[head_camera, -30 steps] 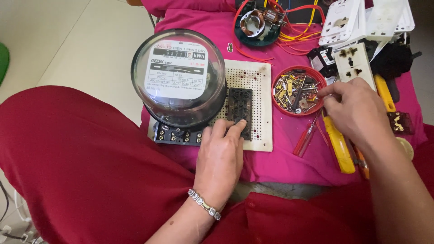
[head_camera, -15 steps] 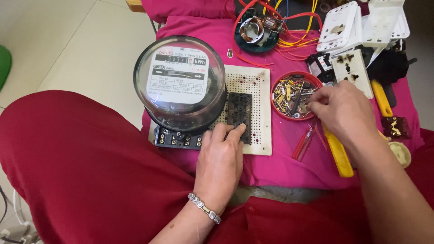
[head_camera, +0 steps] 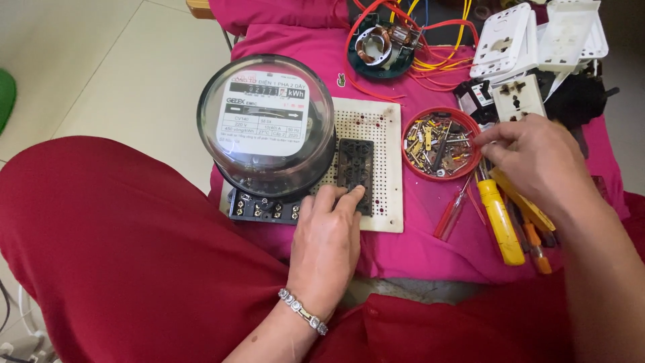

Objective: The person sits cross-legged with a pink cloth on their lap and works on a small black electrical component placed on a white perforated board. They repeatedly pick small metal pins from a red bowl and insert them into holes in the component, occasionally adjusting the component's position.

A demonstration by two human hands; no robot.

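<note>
My left hand (head_camera: 328,238) lies flat with its fingertips pressing on a black slotted plastic piece (head_camera: 356,168). That piece rests on a white perforated board (head_camera: 384,128). Just left of it stands a round electric meter (head_camera: 267,128) with a clear glass dome and a black terminal base. My right hand (head_camera: 534,165) reaches over the right rim of a red round dish (head_camera: 410,131) filled with several small screws and metal bits. Its thumb and forefinger are pinched together at the rim. Whether anything sits between them cannot be seen.
Yellow-handled screwdrivers (head_camera: 500,222) and a thin red one (head_camera: 453,212) lie beneath my right hand on the pink cloth (head_camera: 416,249). White socket plates (head_camera: 517,33), a socket (head_camera: 517,97) and a small motor (head_camera: 379,44) with red and yellow wires sit at the back. Tiled floor lies to the left.
My right hand has slid left from above the yellow tools to the red dish's rim, with its fingers pinching. The left hand stays on the black piece.
</note>
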